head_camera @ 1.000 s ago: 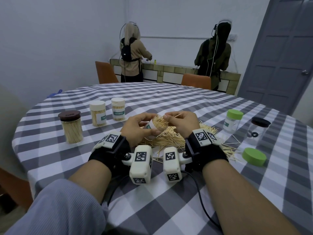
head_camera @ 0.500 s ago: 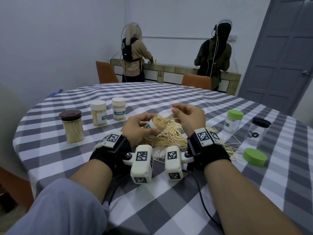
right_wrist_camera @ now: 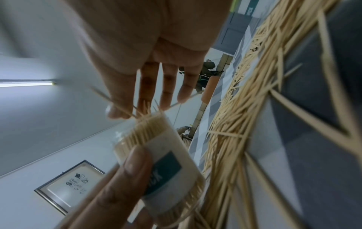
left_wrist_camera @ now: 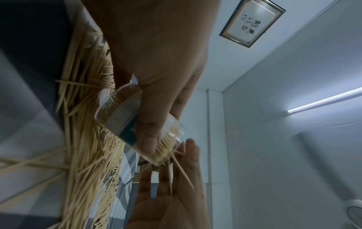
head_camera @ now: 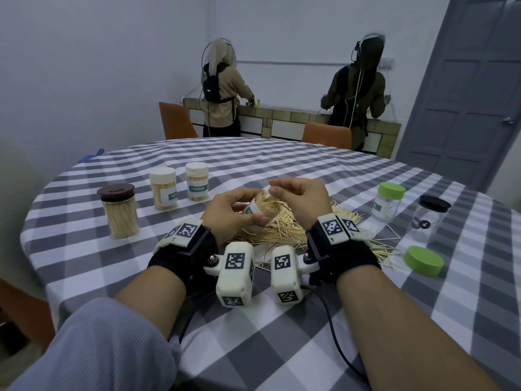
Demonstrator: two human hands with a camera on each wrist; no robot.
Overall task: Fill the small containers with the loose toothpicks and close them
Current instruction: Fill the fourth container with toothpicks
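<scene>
Holding a small labelled container (head_camera: 255,214) tilted above the loose toothpick pile (head_camera: 284,230) at the table's (head_camera: 282,162) middle, the left hand (head_camera: 229,213) curls thumb and fingers round its wall. Toothpicks crowd its open mouth. The right hand (head_camera: 303,197) meets that mouth, fingers bent and lightly pinching a few toothpicks (right_wrist_camera: 115,103). Toward the left edge stand three filled, capped containers (head_camera: 119,211). Toward the right edge stand a green-capped jar (head_camera: 387,201), a black-capped jar (head_camera: 430,218) and a loose green lid (head_camera: 423,261).
</scene>
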